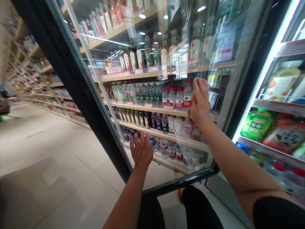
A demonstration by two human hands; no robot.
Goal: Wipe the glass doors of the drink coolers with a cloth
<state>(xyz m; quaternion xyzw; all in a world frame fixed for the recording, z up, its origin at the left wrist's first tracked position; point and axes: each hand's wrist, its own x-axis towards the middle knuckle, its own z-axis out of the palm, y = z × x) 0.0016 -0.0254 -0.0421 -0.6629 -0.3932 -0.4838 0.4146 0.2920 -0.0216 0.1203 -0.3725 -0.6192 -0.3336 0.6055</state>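
Note:
A glass door (166, 181) with a black frame stands swung out in front of me. My left hand (142, 151) is open, fingers spread, at the lower left part of the pane; whether it touches the glass I cannot tell. Higher up and to the right, my right hand (200, 101) is against or very near the pane. Its fingers are bent and pressed together. Something pale shows at its fingertips, too small to make out. Through the glass, red-capped water bottles (179, 98) appear beside the right hand.
Behind the pane, shelves hold green-labelled bottles (152, 93) and dark bottles (133, 58). At the right is a lit cooler with a green pouch (256, 124) and a red pouch (286, 133). A long shelf row (47, 76) and pale tiled floor (71, 168) lie to the left.

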